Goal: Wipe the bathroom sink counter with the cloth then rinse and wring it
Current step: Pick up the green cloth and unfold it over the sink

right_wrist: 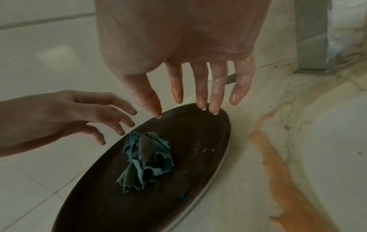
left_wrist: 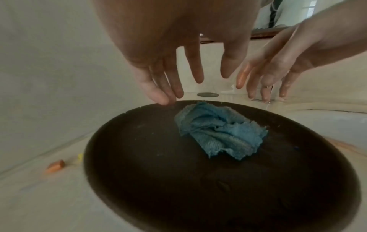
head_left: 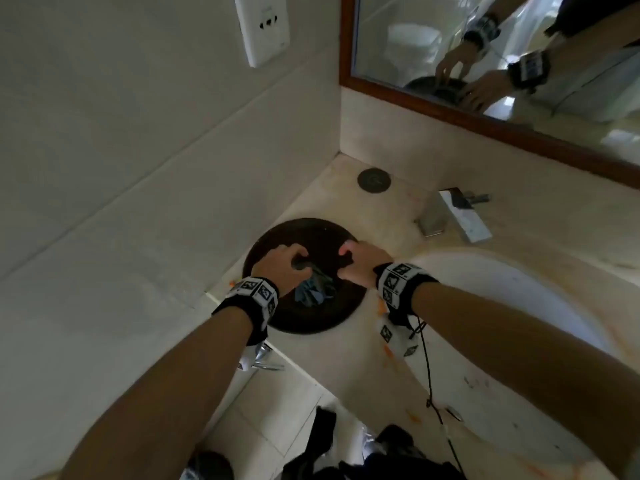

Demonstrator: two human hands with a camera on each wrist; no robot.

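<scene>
**Cloth lying loose on the plate, orange spill unwiped**

The blue cloth (left_wrist: 220, 130) is seen crumpled near the middle of a dark round plate (left_wrist: 139, 180) that sits on the pale counter (head_left: 346, 362), to the left of the white sink basin (head_left: 512, 306). Nothing is held by either hand. The left hand (left_wrist: 174, 66) is poised over the plate's far rim with fingers spread and nearly straight, and the right hand (right_wrist: 190, 66) is poised likewise, its wet fingertips (right_wrist: 214, 108) at or just above the rim; whether the rim is actually touched cannot be told.

Orange liquid (right_wrist: 278, 164) is streaked across the counter between plate and basin, and an orange scrap (left_wrist: 55, 165) lies near the wall.

Several risks are judged from this. If the plate is lifted by its rim with wet fingers, it may slip and strike the counter or basin. If it is tilted, the loose cloth may slide off, possibly to the floor. If the plate is dragged, the orange streak may be smeared wider. Should the cloth be taken to the faucet (head_left: 460, 216) before wiping, the spill would be left in place.
</scene>
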